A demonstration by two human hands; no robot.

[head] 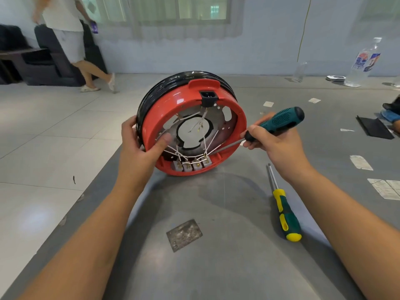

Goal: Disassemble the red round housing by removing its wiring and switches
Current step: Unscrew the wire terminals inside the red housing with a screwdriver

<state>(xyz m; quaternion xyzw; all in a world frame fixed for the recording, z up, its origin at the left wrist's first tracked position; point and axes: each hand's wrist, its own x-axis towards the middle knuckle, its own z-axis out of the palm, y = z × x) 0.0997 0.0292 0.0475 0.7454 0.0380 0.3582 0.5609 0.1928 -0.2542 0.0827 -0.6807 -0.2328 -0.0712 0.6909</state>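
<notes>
Grey table [216,267], blurred bottle label [365,61] unreadable.

The place is a plain workroom. A grey metal bench [227,267] carries a spare screwdriver [285,210]. Pale floor tiles [43,131] and a curtained window [179,16] surround it.

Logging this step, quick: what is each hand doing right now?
Left hand: grips the rim of the red round housing, holding it on edge.
Right hand: holds the green-handled screwdriver, tip at the switches.
</notes>
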